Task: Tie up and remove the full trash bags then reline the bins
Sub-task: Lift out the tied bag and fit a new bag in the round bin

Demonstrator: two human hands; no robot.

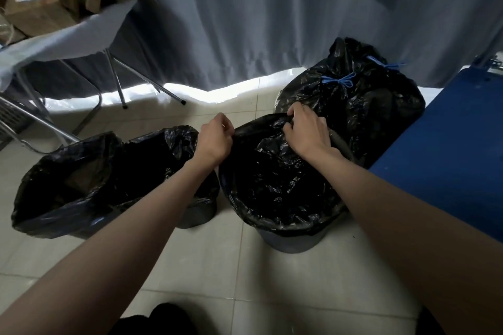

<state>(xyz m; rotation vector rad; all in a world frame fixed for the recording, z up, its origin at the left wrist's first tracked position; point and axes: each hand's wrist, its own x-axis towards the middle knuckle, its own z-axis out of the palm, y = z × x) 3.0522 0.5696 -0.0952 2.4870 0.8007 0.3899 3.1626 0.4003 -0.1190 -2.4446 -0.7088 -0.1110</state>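
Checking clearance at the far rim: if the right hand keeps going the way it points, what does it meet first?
Probably the tied full bag just behind the bin; the right hand grips the liner at the far rim, pointing toward it. Depth is uncertain.

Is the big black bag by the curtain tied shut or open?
Tied shut. The big black bag has its top gathered and knotted with blue drawstrings.
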